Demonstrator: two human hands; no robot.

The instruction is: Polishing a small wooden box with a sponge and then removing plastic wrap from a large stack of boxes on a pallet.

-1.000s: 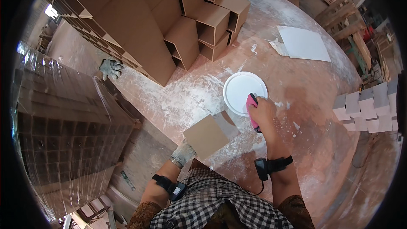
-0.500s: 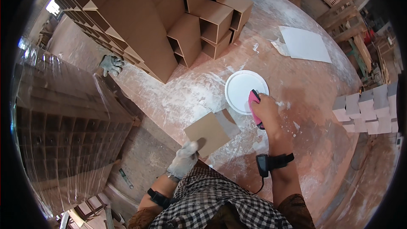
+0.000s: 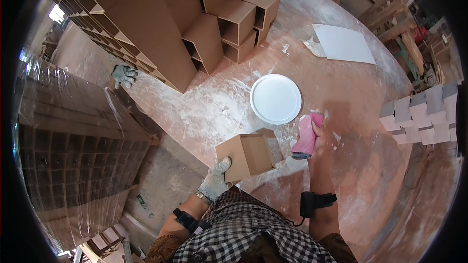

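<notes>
My left hand [image 3: 213, 183], in a pale dusty glove, grips a small brown open-fronted box [image 3: 235, 157] by its near left corner. The box is tilted so that its hollow side shows, facing right. In my bare right hand [image 3: 320, 141] is a pink pad [image 3: 305, 135] with a dark edge at its lower end. My fingers wrap its right side; the pad's exact kind is not clear. Just beyond the pad, apart from it, lies a round white lid-like dish [image 3: 276, 100] on the dusty work surface.
Stacked brown boxes [image 3: 141, 24] rise at the far left, with a loose grey glove [image 3: 124, 76] beside them. Plastic-wrapped boxes [image 3: 83, 160] stand at the left. A white sheet [image 3: 345, 44] lies far right, and pale stacked blocks [image 3: 414, 117] sit at the right edge.
My right hand has drawn the pink pad off the white dish toward me and turned it, showing its broad face. My left hand has tilted the box, so its hollow side now shows.
</notes>
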